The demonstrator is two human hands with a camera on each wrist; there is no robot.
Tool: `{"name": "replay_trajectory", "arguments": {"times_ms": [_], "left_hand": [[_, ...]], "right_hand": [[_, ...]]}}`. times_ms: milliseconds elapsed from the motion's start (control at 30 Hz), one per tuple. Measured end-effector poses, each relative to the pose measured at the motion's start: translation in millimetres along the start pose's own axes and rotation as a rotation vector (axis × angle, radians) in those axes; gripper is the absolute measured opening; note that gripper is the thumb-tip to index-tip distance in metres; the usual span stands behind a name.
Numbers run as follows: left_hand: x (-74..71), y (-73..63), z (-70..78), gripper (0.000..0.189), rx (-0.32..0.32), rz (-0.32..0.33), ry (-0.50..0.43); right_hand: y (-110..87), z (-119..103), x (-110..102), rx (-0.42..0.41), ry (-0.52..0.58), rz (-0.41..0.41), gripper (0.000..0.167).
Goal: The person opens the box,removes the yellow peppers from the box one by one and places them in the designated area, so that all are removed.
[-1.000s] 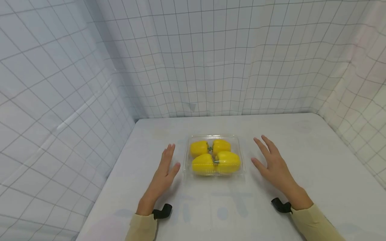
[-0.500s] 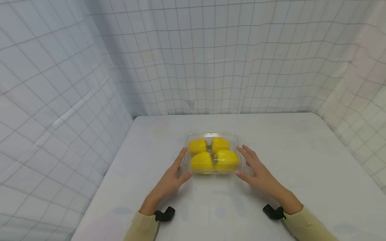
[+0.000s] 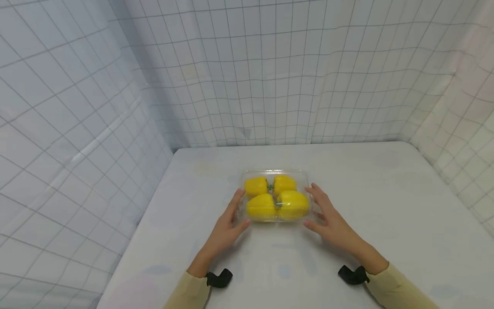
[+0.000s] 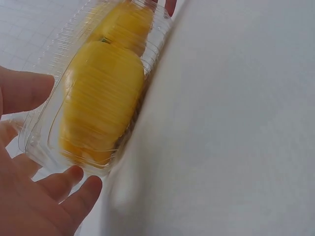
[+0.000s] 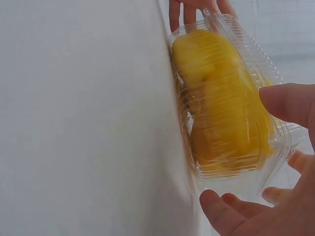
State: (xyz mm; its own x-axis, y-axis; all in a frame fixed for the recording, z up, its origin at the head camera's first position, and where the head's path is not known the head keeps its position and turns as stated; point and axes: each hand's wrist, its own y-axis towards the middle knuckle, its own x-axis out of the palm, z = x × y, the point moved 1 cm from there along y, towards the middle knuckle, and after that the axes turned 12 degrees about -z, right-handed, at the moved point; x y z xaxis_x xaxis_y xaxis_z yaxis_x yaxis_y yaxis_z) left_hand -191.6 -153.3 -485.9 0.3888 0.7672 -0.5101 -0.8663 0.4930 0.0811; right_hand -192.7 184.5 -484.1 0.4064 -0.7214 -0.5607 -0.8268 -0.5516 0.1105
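A clear plastic clamshell box (image 3: 275, 172) with several yellow bell peppers (image 3: 293, 205) inside lies on the white table. My left hand (image 3: 225, 234) is at the box's left end, thumb near its front corner and fingers along the side. At the opposite end is my right hand (image 3: 333, 225), its thumb by the front right corner. In the left wrist view the fingertips (image 4: 91, 189) come up close to the box's end; whether they touch is hard to tell. The right wrist view shows the index fingertip (image 5: 209, 197) slightly apart from the box. The fingers of both hands are loosely spread.
The white table (image 3: 366, 171) has a rounded far edge, with faint pale marks on its surface. White grid-patterned sheets (image 3: 254, 77) hang behind it and on both sides. A black wrist mount (image 3: 220, 278) sits on each wrist, below the beige sleeves.
Both hands have moved inward from either side to the ends of the box, mostly in the first half second. The box stays in its place on the table.
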Motion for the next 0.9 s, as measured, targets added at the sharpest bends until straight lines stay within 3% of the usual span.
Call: {"name": "replay_trajectory", "arguments": {"times_ms": [233,500,733,900], "left_hand": [[1.8,-0.3,1.4,0.077,-0.033,0.018,-0.101],[0.3,1.9,-3.2,0.062,0.055,0.069,-0.202],[1.7,-0.1,-2.3,0.075,-0.036,0.070,-0.204],[4.9,1.2,-0.4,0.083,-0.052,0.075,-0.176]], "right_hand": [[1.1,6.3,1.8,-0.039,0.086,-0.017,0.087],[6.2,7.5,5.3,-0.048,0.165,-0.019,0.083],[7.4,6.9,8.8,-0.048,0.184,-0.041,0.080],[5.1,5.8,8.0,-0.058,0.156,-0.040,0.078]]}}
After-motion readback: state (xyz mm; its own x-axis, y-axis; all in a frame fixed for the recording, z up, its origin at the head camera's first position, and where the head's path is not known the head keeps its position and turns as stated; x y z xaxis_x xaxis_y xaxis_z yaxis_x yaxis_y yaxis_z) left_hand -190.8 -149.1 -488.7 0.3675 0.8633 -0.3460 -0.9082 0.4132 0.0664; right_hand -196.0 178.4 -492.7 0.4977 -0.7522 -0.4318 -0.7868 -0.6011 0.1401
